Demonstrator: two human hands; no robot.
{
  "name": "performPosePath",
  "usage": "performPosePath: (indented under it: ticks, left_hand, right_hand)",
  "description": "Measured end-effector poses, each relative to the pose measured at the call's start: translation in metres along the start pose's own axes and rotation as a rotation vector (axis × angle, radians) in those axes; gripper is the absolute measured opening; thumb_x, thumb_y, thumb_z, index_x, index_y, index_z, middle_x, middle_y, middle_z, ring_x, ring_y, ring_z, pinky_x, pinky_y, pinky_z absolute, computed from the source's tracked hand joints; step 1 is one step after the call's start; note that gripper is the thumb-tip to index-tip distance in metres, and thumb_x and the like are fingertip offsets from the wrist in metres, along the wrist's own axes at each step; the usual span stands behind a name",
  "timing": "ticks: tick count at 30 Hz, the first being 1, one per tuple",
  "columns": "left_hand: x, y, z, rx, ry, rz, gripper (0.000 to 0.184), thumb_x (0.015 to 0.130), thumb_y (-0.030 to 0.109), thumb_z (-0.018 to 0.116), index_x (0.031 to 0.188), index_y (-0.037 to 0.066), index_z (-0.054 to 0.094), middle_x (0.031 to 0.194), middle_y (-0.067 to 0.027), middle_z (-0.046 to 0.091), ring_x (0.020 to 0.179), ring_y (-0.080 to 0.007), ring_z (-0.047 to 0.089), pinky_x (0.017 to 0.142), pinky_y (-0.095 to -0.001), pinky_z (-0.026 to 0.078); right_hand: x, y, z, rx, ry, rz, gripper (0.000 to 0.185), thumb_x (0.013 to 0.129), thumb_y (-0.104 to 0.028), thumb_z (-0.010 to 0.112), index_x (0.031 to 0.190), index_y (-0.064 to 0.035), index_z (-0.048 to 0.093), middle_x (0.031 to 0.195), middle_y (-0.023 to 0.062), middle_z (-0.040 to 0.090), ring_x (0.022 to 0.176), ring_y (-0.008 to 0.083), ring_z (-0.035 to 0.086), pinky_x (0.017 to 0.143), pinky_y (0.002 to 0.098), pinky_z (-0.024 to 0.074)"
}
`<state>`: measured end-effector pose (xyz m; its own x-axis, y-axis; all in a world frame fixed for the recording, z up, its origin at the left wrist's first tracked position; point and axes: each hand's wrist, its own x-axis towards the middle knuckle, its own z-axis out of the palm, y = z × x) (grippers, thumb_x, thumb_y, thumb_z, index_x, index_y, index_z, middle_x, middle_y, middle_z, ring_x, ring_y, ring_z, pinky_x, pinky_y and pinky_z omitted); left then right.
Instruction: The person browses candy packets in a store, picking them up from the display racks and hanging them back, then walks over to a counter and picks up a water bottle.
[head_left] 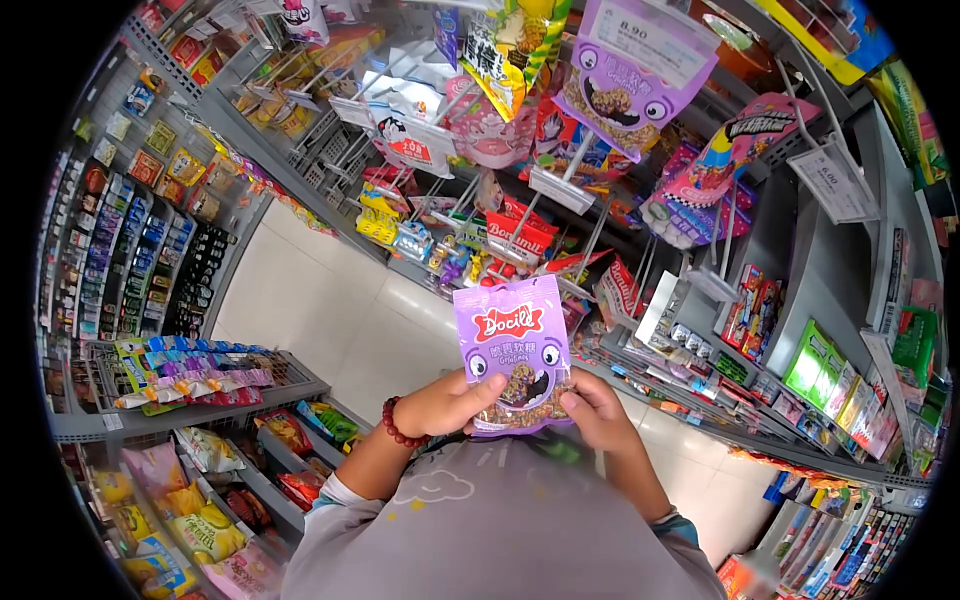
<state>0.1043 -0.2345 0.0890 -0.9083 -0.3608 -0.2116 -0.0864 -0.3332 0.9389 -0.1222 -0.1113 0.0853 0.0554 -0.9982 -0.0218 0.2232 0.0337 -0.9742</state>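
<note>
A purple candy bag with a red "Docile" label and cartoon eyes is held upright in front of my body. Its lower left edge is gripped by my left hand, thumb on the front and the other fingers mostly behind the bag. My right hand pinches the lower right edge, thumb also on the front. A red bead bracelet circles my left wrist. Higher up, a similar purple bag hangs on the rack behind a price tag.
Hanging snack bags, metal hooks and price tags crowd the rack ahead and to the right. Shelves with packets stand at the left. Pale floor tiles show between the shelves. A grey apron covers my front.
</note>
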Motion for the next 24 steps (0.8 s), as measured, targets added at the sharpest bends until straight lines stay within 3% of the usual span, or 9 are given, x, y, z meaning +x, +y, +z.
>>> performPosePath:
  ticks: [1,3,4,8,12,15,18,24]
  left_hand:
    - [0.001,0.007,0.004,0.02,0.04,0.032,0.053,0.109,0.047,0.036,0.129,0.003,0.056,0.091,0.0004,0.062,0.061,-0.0047,0.052,0.053,-0.0224,0.044]
    - [0.0,0.009,0.0,0.02,0.036,0.011,0.051,0.109,0.043,0.039,0.135,0.001,0.053,0.109,-0.0023,0.064,0.083,-0.0072,0.058,0.068,-0.0245,0.05]
    - [0.0,0.014,0.001,0.021,0.039,0.021,0.051,0.109,0.043,0.039,0.135,0.001,0.053,0.109,-0.0023,0.064,0.083,-0.0072,0.058,0.068,-0.0245,0.05]
    - [-0.007,0.029,0.004,-0.032,0.015,-0.068,0.051,0.11,0.04,0.039,0.139,0.0,0.05,0.131,-0.0077,0.059,0.119,-0.017,0.053,0.104,-0.0346,0.044]
    - [-0.011,0.022,0.004,-0.059,-0.023,-0.016,0.052,0.109,0.04,0.039,0.14,0.0,0.049,0.132,-0.0091,0.059,0.12,-0.0183,0.054,0.104,-0.0357,0.045]
    - [-0.006,0.006,0.004,0.018,0.061,0.197,0.051,0.109,0.039,0.039,0.139,0.0,0.05,0.134,-0.0124,0.059,0.124,-0.0233,0.054,0.107,-0.0383,0.042]
    - [-0.007,0.0,0.0,0.096,0.098,0.276,0.049,0.109,0.037,0.04,0.139,0.0,0.051,0.134,-0.0125,0.059,0.124,-0.0239,0.054,0.107,-0.0383,0.042]
    - [-0.016,-0.009,-0.012,0.134,0.125,0.307,0.045,0.109,0.032,0.042,0.138,-0.001,0.051,0.133,-0.0122,0.059,0.123,-0.023,0.055,0.106,-0.0382,0.042]
  right_hand:
    - [0.001,-0.004,0.002,0.016,0.011,0.023,0.02,0.103,-0.007,0.052,0.116,0.0044,0.06,0.099,0.0036,0.063,0.092,0.0085,0.056,0.081,0.0265,0.0475]
    - [0.001,-0.001,0.002,0.03,0.01,0.05,0.019,0.103,-0.007,0.052,0.116,0.0042,0.06,0.098,0.0033,0.063,0.092,0.0085,0.057,0.081,0.0264,0.0475]
    - [0.002,-0.001,0.001,0.048,0.016,0.081,0.018,0.103,-0.007,0.052,0.115,0.004,0.06,0.098,0.003,0.063,0.092,0.0085,0.057,0.081,0.0263,0.0476]
    - [0.002,0.006,-0.001,-0.087,0.022,0.038,0.013,0.102,-0.007,0.053,0.108,0.0025,0.059,0.091,0.0008,0.06,0.083,0.0064,0.052,0.074,0.0251,0.0452]
    - [0.005,0.005,0.001,-0.059,0.037,0.077,0.011,0.103,-0.007,0.052,0.104,0.002,0.058,0.088,-0.0002,0.057,0.082,0.0058,0.05,0.073,0.0247,0.0441]
    - [0.01,-0.002,0.008,-0.083,0.061,0.114,0.011,0.103,-0.007,0.052,0.104,0.0017,0.058,0.088,-0.0001,0.056,0.083,0.0057,0.05,0.074,0.0245,0.0443]
    - [0.013,-0.006,0.011,-0.142,0.078,0.132,0.011,0.103,-0.008,0.052,0.105,0.0011,0.058,0.09,0.0006,0.057,0.084,0.006,0.051,0.075,0.0247,0.0447]
    - [0.025,-0.01,0.025,-0.258,0.052,0.147,0.015,0.105,-0.013,0.051,0.101,0.0,0.058,0.089,0.0005,0.057,0.085,0.0069,0.05,0.077,0.0253,0.0435]
